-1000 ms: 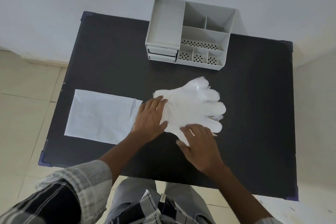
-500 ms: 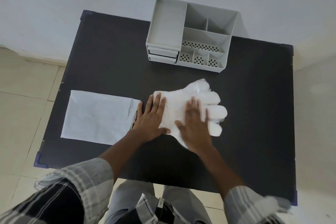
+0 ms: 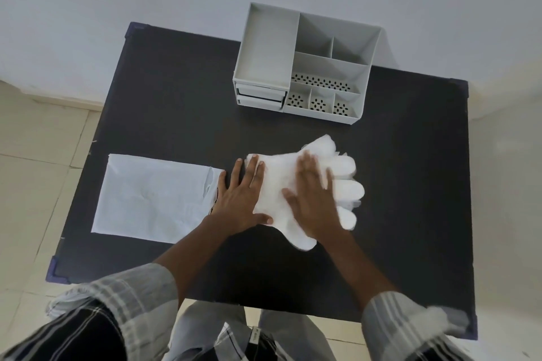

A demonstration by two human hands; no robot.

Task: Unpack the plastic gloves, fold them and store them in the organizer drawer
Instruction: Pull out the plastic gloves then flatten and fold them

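Note:
A flat stack of white plastic gloves [image 3: 277,182] lies mid-table, fingers pointing right. My left hand [image 3: 240,196] rests flat on the cuff end with its fingers spread, holding nothing. Flat on the palm part of the stack lies my right hand [image 3: 312,199], slightly blurred, fingers apart. The empty white glove packet [image 3: 152,196] lies flat to the left of my left hand. At the back of the table stands the grey organizer [image 3: 305,64], with two small drawers [image 3: 261,95] shut at its lower left.
The black table [image 3: 176,102] has purple corner guards and stands against a white wall. Pale floor tiles show on the left and right. My checked sleeves and lap fill the bottom of the view.
My right hand has slid from the stack's near edge up onto the gloves and rightward across them. My left hand has stayed pressed on the cuff end.

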